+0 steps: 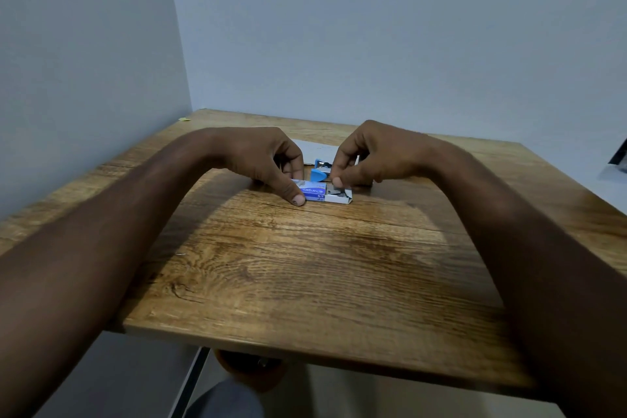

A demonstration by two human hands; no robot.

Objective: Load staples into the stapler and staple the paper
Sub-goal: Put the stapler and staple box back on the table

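Note:
A small blue and white staple box (314, 192) lies on the wooden table (305, 265), its inner tray (341, 197) slid out to the right with grey staples showing. My left hand (268, 159) pins the box's left end between thumb and fingers. My right hand (369, 154) hovers over the tray, with thumb and forefinger pinched on a strip of staples (337, 182). Just behind the box sits a blue stapler (320, 172), partly hidden by my fingers. White paper (317, 149) lies flat behind the stapler, mostly covered by both hands.
The table stands in a corner, with plain walls at the left and behind. A dark object with something white (615, 163) shows at the right frame edge. A tiny yellow scrap (184, 118) lies at the table's far left corner.

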